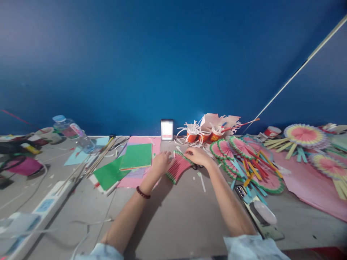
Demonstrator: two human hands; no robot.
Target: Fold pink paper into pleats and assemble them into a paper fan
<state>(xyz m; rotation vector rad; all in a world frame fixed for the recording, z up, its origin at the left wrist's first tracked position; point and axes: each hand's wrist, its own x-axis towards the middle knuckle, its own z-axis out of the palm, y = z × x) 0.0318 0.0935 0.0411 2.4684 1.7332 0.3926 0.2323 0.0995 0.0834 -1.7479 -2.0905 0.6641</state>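
A pink pleated paper (pixel 178 169) with green edges lies partly fanned out on the grey table between my hands. At its left side, my left hand (pixel 162 163) has its fingers curled onto the folds. My right hand (pixel 199 157) pinches the top right edge with thumb and forefinger. The fingertips of the left hand are partly hidden. Just beyond the right hand's wrist, dark scissors handles (pixel 200 166) show in part. Left of my left hand, green paper sheets (pixel 137 156) rest on pink and purple sheets.
Red cups (pixel 217 134) with paper strips stand against the blue wall, right of a propped phone (pixel 167 130). Finished paper fans (pixel 245 155) pile up at right, near a phone (pixel 244 191) and white mouse (pixel 264 212). A bottle (pixel 73 130) and power strip (pixel 45 213) are at left.
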